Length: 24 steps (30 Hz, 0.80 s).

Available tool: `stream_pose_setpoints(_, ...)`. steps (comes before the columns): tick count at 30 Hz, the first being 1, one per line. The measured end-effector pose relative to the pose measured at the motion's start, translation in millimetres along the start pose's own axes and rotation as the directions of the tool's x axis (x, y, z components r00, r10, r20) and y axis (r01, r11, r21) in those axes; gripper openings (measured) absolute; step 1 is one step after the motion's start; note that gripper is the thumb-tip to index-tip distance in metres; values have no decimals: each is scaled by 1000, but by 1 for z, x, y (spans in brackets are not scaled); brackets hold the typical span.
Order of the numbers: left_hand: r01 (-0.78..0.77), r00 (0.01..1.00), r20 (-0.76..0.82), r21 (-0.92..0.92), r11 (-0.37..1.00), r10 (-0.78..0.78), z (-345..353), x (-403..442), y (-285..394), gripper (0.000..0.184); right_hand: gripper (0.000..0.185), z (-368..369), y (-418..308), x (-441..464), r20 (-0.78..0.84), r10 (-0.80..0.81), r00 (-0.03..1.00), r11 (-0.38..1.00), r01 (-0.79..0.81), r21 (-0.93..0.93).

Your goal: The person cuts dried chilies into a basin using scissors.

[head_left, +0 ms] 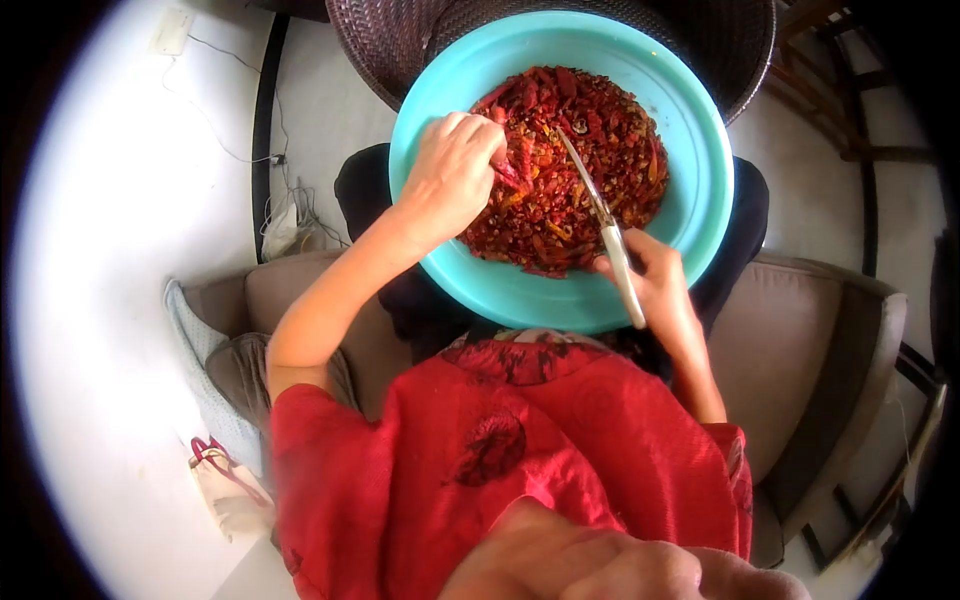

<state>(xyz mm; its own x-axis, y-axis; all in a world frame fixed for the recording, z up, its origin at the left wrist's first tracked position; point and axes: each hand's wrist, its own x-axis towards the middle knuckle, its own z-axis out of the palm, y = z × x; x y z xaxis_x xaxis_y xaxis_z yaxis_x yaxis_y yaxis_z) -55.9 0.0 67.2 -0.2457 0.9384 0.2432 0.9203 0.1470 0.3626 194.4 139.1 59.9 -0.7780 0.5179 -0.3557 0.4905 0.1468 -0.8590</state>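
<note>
A turquoise plastic basin (700, 200) rests on the lap, its floor covered by a heap of dried red chilies (590, 130), many in small pieces with pale seeds. My left hand (455, 170) is closed over the left part of the heap, with a few dried chilies (511, 176) poking out from its fingers. On the right, my right hand (655, 275) grips white-handled scissors (600, 205) by the handle. The blades point up and left over the chilies and look nearly closed. Some of the right fingers are hidden behind the handle.
Beyond the basin stands a dark woven basket or chair (385, 50). A beige sofa (790, 350) lies beneath and behind me. Cables (290, 200) run across the floor at the left, near a cloth bag (235, 490). Wooden furniture legs (830, 90) show at upper right.
</note>
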Motion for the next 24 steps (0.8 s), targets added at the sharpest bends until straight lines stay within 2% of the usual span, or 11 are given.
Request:
stream_pose_setpoints(1, -1, 1000, -4, -1, 1000, 1, 4, 2, 3, 26, 35, 1, 0, 0, -2, 2, 1000, 1000, -2, 23)
stream_pose_setpoints(3, 78, 985, -150, -14, 997, -80, 14, 4, 7, 29, 35, 4, 1, 1, -4, 0, 1000, 999, 0, 42)
stream_pose_setpoints(8, 140, 989, -56, -5, 990, -140, 35, 2, 1, 32, 37, 7, -5, 4, 9, -38, 999, 998, 38, -57)
stream_pose_setpoints(12, 104, 992, -73, 13, 995, -102, 40, -1, 3, 22, 36, 7, -5, 6, 32, -7, 999, 998, 9, -62)
stream_pose_setpoints(15, 90, 983, -154, -80, 993, -101, 43, 1, -3, 18, 37, 8, -3, 7, 30, 15, 999, 1000, -16, 4)
stream_pose_setpoints(17, 134, 977, -126, -279, 951, -174, 39, 4, -4, 17, 37, 9, -2, 8, 37, 44, 998, 999, -44, 2)
stream_pose_setpoints(21, 222, 941, -205, -221, 950, -268, 38, 3, 2, 17, 36, 11, 0, 9, 33, 87, 996, 995, -89, 38)
stream_pose_setpoints(23, 287, 937, -195, -49, 957, -291, 36, 7, 6, 17, 35, 8, -4, 10, 35, 110, 993, 988, -114, 105)
stream_pose_setpoints(24, 290, 936, -194, -50, 956, -295, 36, 8, 7, 17, 35, 7, -3, 10, 38, 112, 993, 988, -116, 104)
